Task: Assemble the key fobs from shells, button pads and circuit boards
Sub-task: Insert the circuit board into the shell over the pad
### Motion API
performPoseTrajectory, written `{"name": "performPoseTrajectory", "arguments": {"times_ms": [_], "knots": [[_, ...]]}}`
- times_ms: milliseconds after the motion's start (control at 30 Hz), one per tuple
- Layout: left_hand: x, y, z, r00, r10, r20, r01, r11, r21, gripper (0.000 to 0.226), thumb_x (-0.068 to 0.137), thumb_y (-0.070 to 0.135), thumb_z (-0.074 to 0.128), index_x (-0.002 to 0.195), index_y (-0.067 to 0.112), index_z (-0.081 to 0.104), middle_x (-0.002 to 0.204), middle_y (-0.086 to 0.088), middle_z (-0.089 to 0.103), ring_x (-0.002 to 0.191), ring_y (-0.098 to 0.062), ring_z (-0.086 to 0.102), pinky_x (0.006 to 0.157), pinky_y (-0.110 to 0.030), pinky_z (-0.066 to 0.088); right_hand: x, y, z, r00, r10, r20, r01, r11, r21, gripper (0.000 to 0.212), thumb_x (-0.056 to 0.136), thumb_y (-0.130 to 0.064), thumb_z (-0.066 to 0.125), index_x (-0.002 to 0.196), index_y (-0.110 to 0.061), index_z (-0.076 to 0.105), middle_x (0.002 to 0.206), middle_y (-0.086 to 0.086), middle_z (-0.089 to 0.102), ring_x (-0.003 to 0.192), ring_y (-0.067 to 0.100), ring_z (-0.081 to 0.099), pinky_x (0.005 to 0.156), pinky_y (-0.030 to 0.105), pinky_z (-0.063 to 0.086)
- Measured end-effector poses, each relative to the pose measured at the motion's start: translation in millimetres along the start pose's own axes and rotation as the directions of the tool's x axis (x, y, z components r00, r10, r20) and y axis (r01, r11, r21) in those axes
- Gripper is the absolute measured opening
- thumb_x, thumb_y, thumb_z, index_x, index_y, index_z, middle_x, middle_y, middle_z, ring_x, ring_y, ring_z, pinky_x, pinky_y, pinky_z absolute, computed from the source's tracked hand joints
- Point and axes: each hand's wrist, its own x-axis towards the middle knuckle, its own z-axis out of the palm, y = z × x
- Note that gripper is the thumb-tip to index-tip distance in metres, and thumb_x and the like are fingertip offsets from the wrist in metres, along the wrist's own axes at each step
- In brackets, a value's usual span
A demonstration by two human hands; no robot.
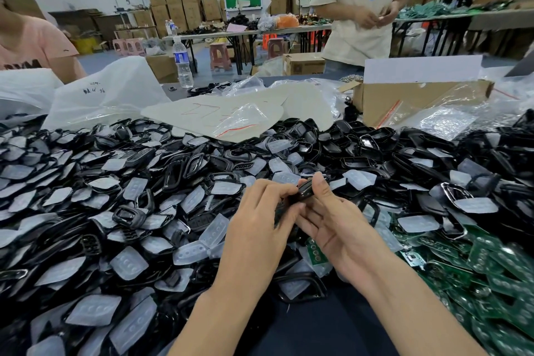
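A black key fob shell (pixel 303 192) sits between both hands just above the pile. My left hand (pixel 260 220) curls its fingers round the shell's near end. My right hand (pixel 335 220) pinches the shell's far end with thumb and fingertips, palm turned up. Around them the table is heaped with black shells (pixel 179 170) and translucent white button pads (pixel 128 263). Green circuit boards (pixel 491 274) lie in a heap at the right. What is inside the held shell is hidden by my fingers.
An open cardboard box (pixel 419 101) and clear plastic bags (pixel 109 95) stand behind the pile. A water bottle (pixel 182 63) is at the far table edge. One person stands across the table, another sits at the left. Dark tabletop (pixel 318 326) shows near me.
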Motion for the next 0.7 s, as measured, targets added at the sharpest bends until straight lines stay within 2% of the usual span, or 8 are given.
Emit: {"name": "performPoseTrajectory", "arguments": {"times_ms": [133, 267, 367, 433, 467, 533, 633, 700], "knots": [[0, -1, -1, 0.997, 0.072, -0.037, -0.070, 0.995, 0.065, 0.017, 0.095, 0.028, 0.064, 0.108, 0.017, 0.066, 0.103, 0.013, 0.056, 0.095, -0.009, 0.059, 0.079, -0.026, 0.050, -1, 0, 2, 1.000, 0.031, 0.001, -0.031, 0.999, 0.026, 0.036, 0.074, -0.045, 0.078, 0.088, -0.012, 0.083, 0.109, 0.016, 0.076, 0.093, 0.018, 0.075, 0.077, 0.026, 0.060], [0, -3, -1, 0.995, 0.081, -0.049, -0.080, 0.996, 0.029, 0.013, 0.094, 0.025, 0.065, 0.101, 0.015, 0.068, 0.095, 0.012, 0.055, 0.090, -0.014, 0.063, 0.075, -0.033, 0.055, -3, -2, 3, 0.999, 0.043, 0.006, -0.043, 0.999, 0.018, 0.036, 0.076, -0.044, 0.078, 0.089, -0.011, 0.083, 0.111, 0.017, 0.075, 0.095, 0.019, 0.075, 0.079, 0.026, 0.060], [1, 0, 1, 1.000, 0.003, -0.026, -0.003, 1.000, -0.009, 0.011, 0.092, 0.021, 0.071, 0.101, 0.017, 0.068, 0.095, 0.018, 0.054, 0.091, -0.003, 0.062, 0.076, -0.019, 0.052, -4, -5, 5, 0.999, 0.031, -0.015, -0.031, 0.999, -0.019, 0.033, 0.076, -0.042, 0.076, 0.089, -0.012, 0.083, 0.109, 0.016, 0.076, 0.093, 0.019, 0.075, 0.078, 0.025, 0.060], [2, 4, 2, 0.991, -0.129, 0.020, 0.131, 0.982, -0.137, 0.012, 0.091, 0.024, 0.073, 0.102, 0.025, 0.068, 0.097, 0.019, 0.061, 0.094, 0.001, 0.063, 0.078, -0.012, 0.048, -5, -7, 4, 1.000, 0.013, -0.027, -0.015, 0.999, -0.049, 0.036, 0.075, -0.042, 0.075, 0.091, -0.010, 0.083, 0.111, 0.017, 0.076, 0.097, 0.021, 0.074, 0.080, 0.027, 0.061], [3, 6, 0, 0.975, -0.217, 0.058, 0.224, 0.945, -0.240, 0.011, 0.091, 0.029, 0.072, 0.101, 0.033, 0.069, 0.098, 0.017, 0.065, 0.093, -0.001, 0.065, 0.077, -0.013, 0.049, -5, -9, 3, 1.000, 0.003, -0.024, -0.005, 0.998, -0.055, 0.039, 0.075, -0.042, 0.075, 0.093, -0.009, 0.082, 0.113, 0.017, 0.075, 0.101, 0.023, 0.073, 0.085, 0.028, 0.061], [6, 9, -3, 0.921, -0.354, 0.161, 0.388, 0.803, -0.453, 0.009, 0.093, 0.037, 0.067, 0.101, 0.037, 0.070, 0.093, 0.010, 0.072, 0.083, -0.004, 0.068, 0.073, -0.021, 0.054, -5, -13, 3, 1.000, -0.018, 0.001, 0.018, 0.998, -0.054, 0.043, 0.076, -0.042, 0.074, 0.100, -0.008, 0.080, 0.116, 0.018, 0.074, 0.105, 0.026, 0.072, 0.091, 0.030, 0.059], [10, 13, -6, 0.841, -0.435, 0.322, 0.533, 0.559, -0.636, 0.028, 0.090, 0.041, 0.062, 0.102, 0.019, 0.073, 0.082, -0.003, 0.073, 0.070, -0.013, 0.065, 0.065, -0.024, 0.056, -6, -16, 4, 0.998, -0.038, 0.041, 0.041, 0.996, -0.082, 0.040, 0.074, -0.046, 0.072, 0.096, -0.014, 0.082, 0.109, 0.014, 0.076, 0.098, 0.023, 0.073, 0.088, 0.030, 0.060], [13, 15, -6, 0.791, -0.475, 0.384, 0.584, 0.402, -0.706, 0.034, 0.088, 0.039, 0.061, 0.100, 0.009, 0.071, 0.078, -0.004, 0.071, 0.067, -0.015, 0.063, 0.061, -0.025, 0.055, -6, -16, 4, 0.998, -0.036, 0.042, 0.040, 0.993, -0.108, 0.042, 0.071, -0.051, 0.071, 0.091, -0.016, 0.083, 0.104, 0.012, 0.077, 0.093, 0.020, 0.073, 0.087, 0.028, 0.060]]}}
